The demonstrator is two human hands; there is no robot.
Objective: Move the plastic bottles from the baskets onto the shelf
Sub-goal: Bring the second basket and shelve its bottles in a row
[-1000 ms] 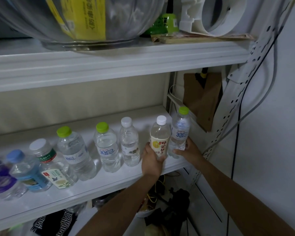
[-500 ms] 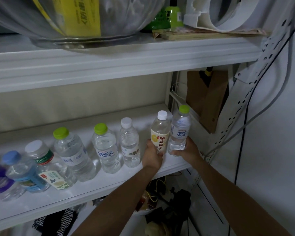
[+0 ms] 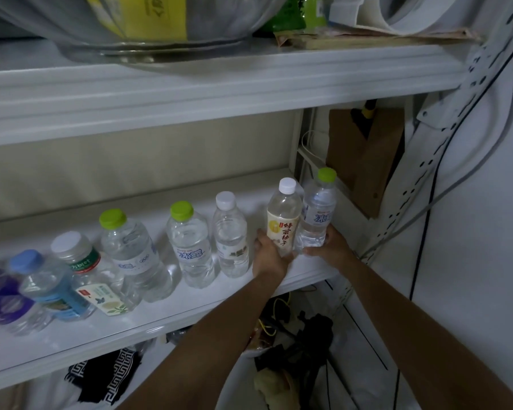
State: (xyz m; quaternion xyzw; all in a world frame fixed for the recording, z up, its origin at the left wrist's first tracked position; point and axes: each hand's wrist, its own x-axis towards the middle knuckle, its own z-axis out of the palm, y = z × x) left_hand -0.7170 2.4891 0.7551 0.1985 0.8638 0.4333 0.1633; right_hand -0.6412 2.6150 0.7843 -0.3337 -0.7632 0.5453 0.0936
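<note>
**Two bottles in hand at the right end of the shelf**

Held items.
- Your left hand (image 3: 268,257) grips the yellow-label bottle (image 3: 282,229) low on its body, fingers curled round it. White cap, upright.
- Your right hand (image 3: 329,248) grips the green-cap bottle (image 3: 319,211) near its base, fingers wrapped round it. Blue print on the label, upright.
- The two bottles touch side by side at the right end of the shelf (image 3: 160,315), near its front edge. Your hands hide their bases, so you cannot tell whether they rest on the board.

On the shelf, in one row, right to left.
- White-cap bottle (image 3: 231,241), just beside your left hand.
- Blue-label bottle (image 3: 191,250), green cap.
- Wide bottle (image 3: 132,253), green cap.
- Green-band bottle (image 3: 82,261), white cap.
- Blue-cap bottle (image 3: 46,285).
- Purple-label bottle (image 3: 2,304), cut off by the picture's edge.

Surroundings.
- Upper shelf (image 3: 219,84), carrying a large clear tub (image 3: 190,19).
- Brown cardboard (image 3: 365,161) behind the right post.
- Dark cable (image 3: 427,220) running down the wall.
- Dark clutter (image 3: 305,335) on the floor below.
</note>
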